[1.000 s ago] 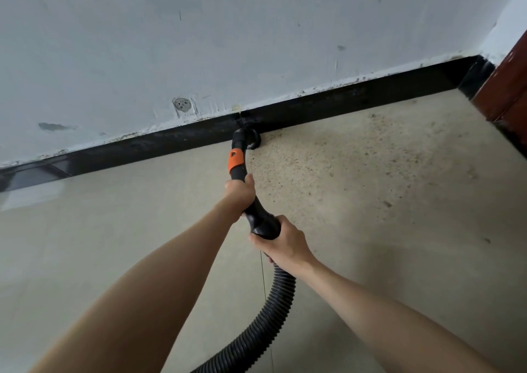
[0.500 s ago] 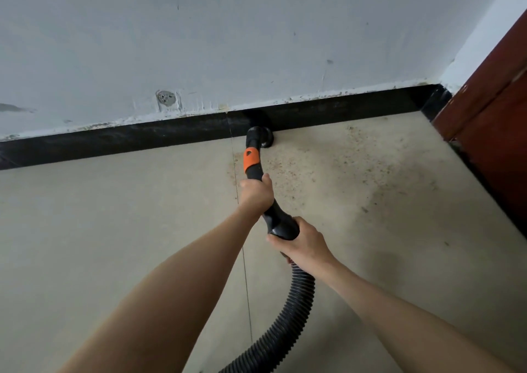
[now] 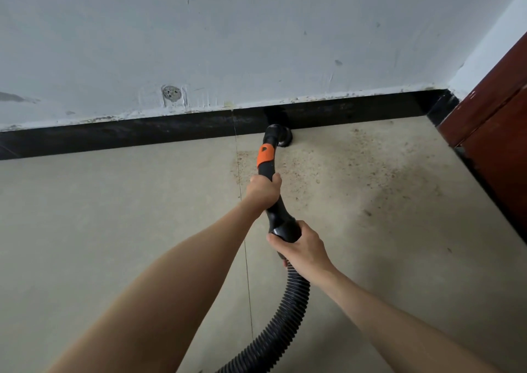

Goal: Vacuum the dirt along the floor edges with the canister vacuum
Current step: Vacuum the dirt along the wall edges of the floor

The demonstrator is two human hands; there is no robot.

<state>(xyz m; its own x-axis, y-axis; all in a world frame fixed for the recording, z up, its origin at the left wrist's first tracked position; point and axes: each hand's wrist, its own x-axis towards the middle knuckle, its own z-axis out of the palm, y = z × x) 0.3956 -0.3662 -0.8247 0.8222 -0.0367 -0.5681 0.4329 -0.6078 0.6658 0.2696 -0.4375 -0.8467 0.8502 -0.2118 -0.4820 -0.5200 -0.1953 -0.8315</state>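
Observation:
A black vacuum wand with an orange band [image 3: 265, 155] ends in a round brush nozzle [image 3: 281, 136] that sits on the floor against the black skirting board [image 3: 142, 133]. My left hand [image 3: 262, 191] grips the wand just below the orange band. My right hand [image 3: 302, 248] grips the thicker black cuff where the ribbed black hose [image 3: 281, 321] joins. The hose runs down and out of the bottom of the view. Brown specks of dirt [image 3: 356, 167] lie scattered over the beige floor to the right of the nozzle. The canister is not in view.
A pale grey wall [image 3: 256, 44] rises above the skirting, with a round patched hole [image 3: 171, 92]. A dark red wooden door or frame [image 3: 496, 121] stands at the right, closing the corner. A thin tile joint [image 3: 243, 230] runs down the floor.
The nozzle has slid right along the skirting towards the corner, with both hands following. The view has turned right, so the red door fills more of the right side.

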